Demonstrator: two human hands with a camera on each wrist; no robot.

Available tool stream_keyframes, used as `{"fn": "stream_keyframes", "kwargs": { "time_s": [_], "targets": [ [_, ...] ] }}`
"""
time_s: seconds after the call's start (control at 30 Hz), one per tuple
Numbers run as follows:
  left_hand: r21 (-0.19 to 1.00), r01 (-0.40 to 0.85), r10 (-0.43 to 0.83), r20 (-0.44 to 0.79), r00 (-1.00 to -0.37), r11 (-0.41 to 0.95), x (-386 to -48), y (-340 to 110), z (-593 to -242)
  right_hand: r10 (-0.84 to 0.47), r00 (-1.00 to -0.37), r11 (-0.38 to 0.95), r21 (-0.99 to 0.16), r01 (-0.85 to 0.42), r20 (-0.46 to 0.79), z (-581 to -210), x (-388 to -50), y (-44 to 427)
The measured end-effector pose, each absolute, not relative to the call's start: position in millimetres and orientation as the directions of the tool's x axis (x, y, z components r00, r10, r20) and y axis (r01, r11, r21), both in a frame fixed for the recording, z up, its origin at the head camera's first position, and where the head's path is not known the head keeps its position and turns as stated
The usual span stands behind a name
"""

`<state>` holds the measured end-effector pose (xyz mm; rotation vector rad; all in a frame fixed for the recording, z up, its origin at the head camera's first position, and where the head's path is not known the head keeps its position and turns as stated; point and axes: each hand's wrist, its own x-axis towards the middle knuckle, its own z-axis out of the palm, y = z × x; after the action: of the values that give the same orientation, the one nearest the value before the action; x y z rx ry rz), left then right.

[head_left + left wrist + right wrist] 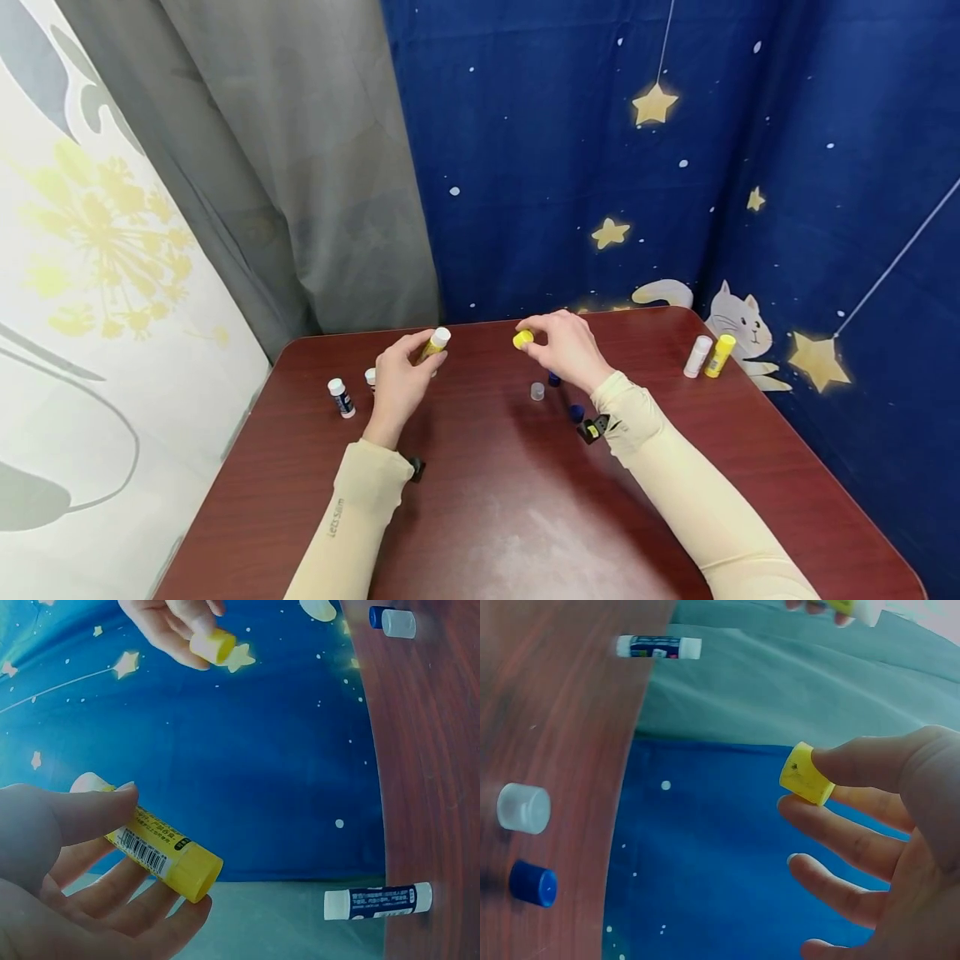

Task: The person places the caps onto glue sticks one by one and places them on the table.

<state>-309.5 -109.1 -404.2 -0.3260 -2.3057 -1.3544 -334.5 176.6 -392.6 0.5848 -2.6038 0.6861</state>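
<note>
My left hand (401, 379) grips a yellow glue stick (161, 844) between thumb and fingers, its white end upward and its barcode label showing in the left wrist view. Off to the right, my right hand (566, 346) pinches a yellow cap (807, 774) between thumb and fingertips, the other fingers spread. Both hands are raised over the far part of the table, apart from each other. The stick and the cap do not touch.
On the table (480, 500), a dark blue glue stick (341, 398) and another partly hidden one stand at left. A clear cap (537, 391) and blue caps (576, 413) lie near my right wrist. White (697, 357) and yellow (720, 356) sticks stand at far right.
</note>
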Motion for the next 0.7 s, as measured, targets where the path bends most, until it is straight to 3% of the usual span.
{"fn": "stream_keyframes", "kwargs": {
  "time_s": [0.7],
  "targets": [
    [0.654, 0.395, -0.007, 0.522, -0.853, 0.646, -319.3, -92.4, -419.7, -0.231, -0.855, 0.739, -0.487, -0.465, 0.464, -373.9, -327.1, 168.4]
  ]
}}
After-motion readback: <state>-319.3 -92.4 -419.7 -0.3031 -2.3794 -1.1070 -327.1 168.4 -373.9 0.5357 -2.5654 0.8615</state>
